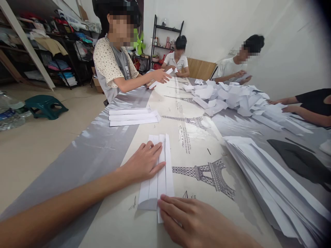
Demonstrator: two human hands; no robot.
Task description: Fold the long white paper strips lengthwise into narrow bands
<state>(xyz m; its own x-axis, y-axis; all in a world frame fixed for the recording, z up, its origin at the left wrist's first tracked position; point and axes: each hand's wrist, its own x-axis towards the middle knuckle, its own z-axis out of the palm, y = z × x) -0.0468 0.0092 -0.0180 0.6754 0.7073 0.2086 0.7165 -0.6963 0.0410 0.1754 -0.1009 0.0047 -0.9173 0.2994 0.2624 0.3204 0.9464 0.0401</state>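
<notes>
Several white paper strips, folded lengthwise or laid side by side, lie on the printed table cover in front of me. My left hand rests flat over their upper part, fingers stretched out and a little apart. At the near end, the fingers of my right hand are together on the rightmost strip, which sticks out below the others. The thumb of that hand is hidden. Just beyond, to the left, lies another set of folded white papers.
On the right stands a stack of white paper, beside a black item. A loose heap of folded papers covers the far right. Other people sit around the table, some handling paper. A green stool stands on the floor at left.
</notes>
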